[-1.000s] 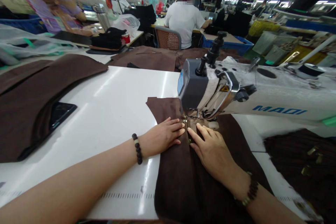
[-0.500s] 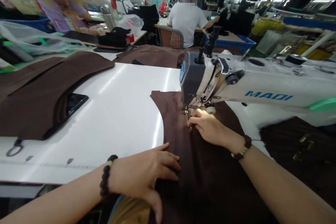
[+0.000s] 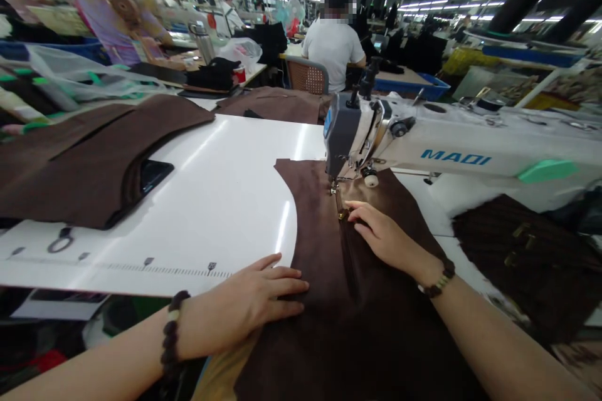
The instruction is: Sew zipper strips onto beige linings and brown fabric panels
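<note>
A dark brown fabric panel (image 3: 376, 326) lies under the sewing machine (image 3: 451, 150) and hangs over the table's front edge. Along its middle runs a zipper (image 3: 348, 257), with a brass zipper pull (image 3: 342, 214) just in front of the presser foot (image 3: 333, 189). My right hand (image 3: 383, 235) rests on the panel, fingers stretched out beside the pull; I cannot make out whether they touch it. My left hand (image 3: 256, 301) lies flat on the panel's left edge with its fingers spread, the thumb hidden from sight.
Stacked brown panels (image 3: 108, 156) lie at the left, partly over a dark phone (image 3: 155, 175). A metal ring (image 3: 61, 241) and a printed ruler scale mark the white table (image 3: 226, 182). More brown pieces (image 3: 527, 257) lie at the right. A person (image 3: 333, 47) sits ahead.
My right hand has come back from the presser foot and its fingers have loosened from the zipper. The left hand has shifted slightly left and up. The view has turned a little.
</note>
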`<state>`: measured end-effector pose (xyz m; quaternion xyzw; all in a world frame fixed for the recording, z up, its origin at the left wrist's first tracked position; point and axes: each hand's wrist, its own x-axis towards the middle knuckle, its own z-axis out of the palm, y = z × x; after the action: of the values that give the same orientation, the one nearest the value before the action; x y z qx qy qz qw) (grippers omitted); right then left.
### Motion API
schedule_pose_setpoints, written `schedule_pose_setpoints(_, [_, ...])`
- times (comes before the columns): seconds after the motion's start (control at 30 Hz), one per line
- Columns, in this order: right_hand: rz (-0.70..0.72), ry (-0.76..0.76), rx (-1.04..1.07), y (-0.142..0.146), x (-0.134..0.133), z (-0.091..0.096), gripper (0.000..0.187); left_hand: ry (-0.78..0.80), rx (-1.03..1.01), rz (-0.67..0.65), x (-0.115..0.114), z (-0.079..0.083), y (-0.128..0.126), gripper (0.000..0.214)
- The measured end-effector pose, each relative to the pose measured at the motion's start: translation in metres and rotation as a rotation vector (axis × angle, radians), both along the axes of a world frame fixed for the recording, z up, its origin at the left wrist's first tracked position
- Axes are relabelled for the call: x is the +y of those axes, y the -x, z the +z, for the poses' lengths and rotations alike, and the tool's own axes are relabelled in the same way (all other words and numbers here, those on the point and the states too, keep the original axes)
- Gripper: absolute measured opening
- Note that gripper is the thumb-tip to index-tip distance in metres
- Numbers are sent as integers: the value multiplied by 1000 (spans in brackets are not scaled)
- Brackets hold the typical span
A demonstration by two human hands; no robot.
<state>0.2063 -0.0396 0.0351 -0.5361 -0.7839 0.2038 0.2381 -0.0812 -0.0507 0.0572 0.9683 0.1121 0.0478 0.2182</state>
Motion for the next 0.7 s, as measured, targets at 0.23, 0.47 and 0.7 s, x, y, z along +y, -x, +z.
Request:
schedule_pose_setpoints(0.23, [262,311,-79,6,-98,17,108,37,-371,201,-3,25,-46,19])
schedule_pose_setpoints(0.47, [-202,202,119,24,-110,-5,41,-76,-668,295,3,35,-82,17])
schedule_pose_setpoints(0.7, [-691,132,407,18,-134,-34,55,-312,-489,315,-13,-21,-68,16])
